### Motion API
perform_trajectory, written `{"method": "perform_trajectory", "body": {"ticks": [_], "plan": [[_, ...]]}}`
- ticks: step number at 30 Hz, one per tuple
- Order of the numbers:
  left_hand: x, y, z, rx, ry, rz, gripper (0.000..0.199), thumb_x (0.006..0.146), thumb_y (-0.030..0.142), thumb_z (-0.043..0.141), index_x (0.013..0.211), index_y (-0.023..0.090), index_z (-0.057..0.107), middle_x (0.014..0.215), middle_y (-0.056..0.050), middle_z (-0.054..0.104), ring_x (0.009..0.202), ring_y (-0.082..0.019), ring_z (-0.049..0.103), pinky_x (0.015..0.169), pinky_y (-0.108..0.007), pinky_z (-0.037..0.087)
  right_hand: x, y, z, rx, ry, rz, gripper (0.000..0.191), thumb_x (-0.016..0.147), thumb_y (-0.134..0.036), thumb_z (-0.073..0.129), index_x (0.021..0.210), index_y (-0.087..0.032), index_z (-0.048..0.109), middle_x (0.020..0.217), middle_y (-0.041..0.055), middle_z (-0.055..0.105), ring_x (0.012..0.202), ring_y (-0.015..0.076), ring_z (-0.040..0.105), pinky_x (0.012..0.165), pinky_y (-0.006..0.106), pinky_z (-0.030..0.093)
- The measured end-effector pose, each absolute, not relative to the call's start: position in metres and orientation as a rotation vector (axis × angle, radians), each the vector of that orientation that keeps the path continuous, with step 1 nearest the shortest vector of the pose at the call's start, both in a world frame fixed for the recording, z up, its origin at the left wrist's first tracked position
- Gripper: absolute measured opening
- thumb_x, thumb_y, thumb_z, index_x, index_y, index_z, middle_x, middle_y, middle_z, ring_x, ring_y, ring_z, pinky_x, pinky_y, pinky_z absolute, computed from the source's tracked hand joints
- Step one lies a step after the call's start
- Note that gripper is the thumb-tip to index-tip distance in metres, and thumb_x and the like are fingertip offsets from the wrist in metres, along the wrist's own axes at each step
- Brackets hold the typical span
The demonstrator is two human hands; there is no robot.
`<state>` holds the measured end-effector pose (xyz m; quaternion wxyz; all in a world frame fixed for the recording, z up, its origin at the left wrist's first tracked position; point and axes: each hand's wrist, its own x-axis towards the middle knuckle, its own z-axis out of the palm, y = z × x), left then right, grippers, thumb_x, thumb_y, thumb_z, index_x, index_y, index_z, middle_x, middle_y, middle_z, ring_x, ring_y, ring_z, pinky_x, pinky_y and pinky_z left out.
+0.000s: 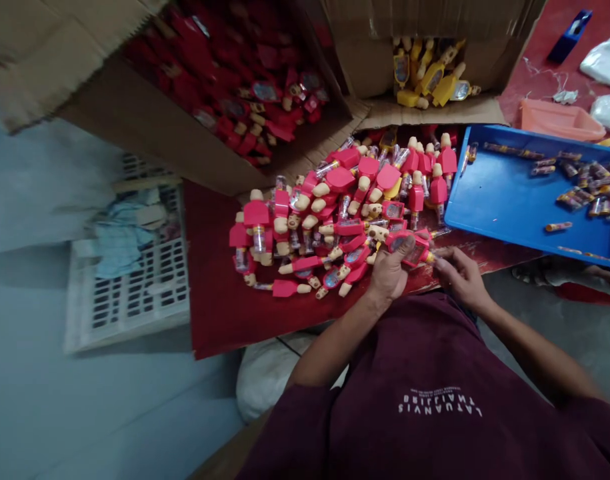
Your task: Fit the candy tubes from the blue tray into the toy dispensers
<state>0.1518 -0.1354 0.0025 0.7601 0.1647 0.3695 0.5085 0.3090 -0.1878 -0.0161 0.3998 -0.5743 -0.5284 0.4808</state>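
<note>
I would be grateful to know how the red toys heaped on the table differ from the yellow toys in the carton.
The red toys have red bodies, while the yellow toys have yellow ones. The red toys lie in the open on the table; the yellow toys lie inside the carton. The red heap is much larger than the visible yellow group. Both kinds have pale tops.

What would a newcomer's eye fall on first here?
Probably the heap of red, beige-headed toys on the red table, mid-picture. Next comes the bright blue tray at right, with small tubes scattered inside. At the heap's near edge, the left hand holds one red toy, the right hand at its end.
</note>
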Motion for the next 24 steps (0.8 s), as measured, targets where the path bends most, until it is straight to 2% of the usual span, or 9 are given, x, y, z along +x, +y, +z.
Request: {"method": "perform_trajectory", "body": {"ticks": [2,4,7,9,12,15,19,22,24], "plan": [[0.148,-0.136,0.0,0.376,0.809,1.077,0.037,0.062,0.037,0.093,0.081,0.016,0.068,0.083,-0.004,0.075,0.089,-0.023,0.074,0.09,-0.038,0.056,0.307,-0.189,-0.009,-1.484,-1.103,1.658,0.051,0.098,-0.062,0.039,0.082,-0.018,0.061,0.052,-0.0012,0.053,0.037,0.0106,0.037,0.036,0.025,0.033],[0.145,-0.136,-0.003,0.391,0.815,1.045,0.038,0.062,0.038,0.093,0.081,0.016,0.068,0.083,-0.005,0.075,0.093,-0.025,0.073,0.091,-0.038,0.056,0.305,-0.19,-0.005,-1.526,-1.091,1.734,0.058,0.095,-0.068,0.039,0.075,-0.018,0.061,0.052,0.0007,0.054,0.038,0.0116,0.039,0.038,0.026,0.034],[0.143,-0.137,-0.007,0.382,0.853,1.048,0.041,0.062,0.043,0.091,0.083,0.015,0.07,0.085,-0.006,0.076,0.094,-0.026,0.073,0.091,-0.039,0.055,0.299,-0.193,-0.007,-1.595,-1.293,1.19,0.047,0.08,-0.066,0.066,0.081,-0.019,0.066,0.079,0.008,0.068,0.069,0.0187,0.059,0.058,0.029,0.048],[0.142,-0.138,-0.009,0.375,0.87,1.059,0.041,0.062,0.044,0.091,0.083,0.016,0.07,0.085,-0.005,0.076,0.092,-0.025,0.073,0.09,-0.038,0.055,0.293,-0.196,-0.01,-1.58,-1.269,1.013,0.046,0.074,-0.063,0.074,0.087,-0.02,0.066,0.083,0.0075,0.067,0.074,0.0187,0.058,0.061,0.029,0.048],[0.141,-0.139,-0.005,0.431,0.833,1.031,0.04,0.062,0.043,0.091,0.081,0.016,0.068,0.083,-0.005,0.075,0.092,-0.025,0.073,0.088,-0.037,0.056,0.284,-0.197,-0.011,-1.508,-0.921,1.508,0.047,0.086,-0.068,0.057,0.079,-0.021,0.058,0.057,-0.0019,0.048,0.046,0.0108,0.036,0.041,0.024,0.033],[0.14,-0.136,0.004,0.504,0.794,1.007,0.04,0.062,0.042,0.091,0.079,0.015,0.066,0.081,-0.007,0.075,0.094,-0.028,0.073,0.086,-0.038,0.057,0.28,-0.195,-0.007,-1.377,-0.695,1.905,0.053,0.09,-0.071,0.045,0.071,-0.022,0.049,0.047,-0.0066,0.034,0.038,0.0085,0.022,0.034,0.023,0.023],[0.141,-0.131,0.013,0.462,0.796,1.059,0.038,0.064,0.04,0.09,0.081,0.016,0.066,0.083,-0.006,0.076,0.095,-0.027,0.074,0.085,-0.037,0.058,0.283,-0.193,-0.01,-1.544,-1.237,1.086,0.041,0.088,-0.061,0.06,0.086,-0.02,0.062,0.076,0.0061,0.065,0.066,0.0174,0.059,0.06,0.03,0.05],[0.145,-0.131,0.012,0.432,0.822,1.067,0.038,0.066,0.043,0.089,0.084,0.017,0.068,0.083,-0.006,0.076,0.095,-0.027,0.074,0.085,-0.037,0.058,0.286,-0.195,-0.017,-1.527,-1.54,0.597,0.038,0.084,-0.052,0.069,0.102,-0.02,0.065,0.094,0.012,0.07,0.084,0.0239,0.065,0.077,0.039,0.053],[0.146,-0.132,0.01,0.443,0.829,1.053,0.039,0.067,0.045,0.088,0.083,0.016,0.069,0.082,-0.007,0.076,0.094,-0.028,0.074,0.085,-0.038,0.058,0.286,-0.196,-0.018,-1.532,-1.479,0.723,0.036,0.088,-0.053,0.063,0.101,-0.02,0.065,0.083,0.0091,0.068,0.072,0.0205,0.062,0.068,0.035,0.052]]}}
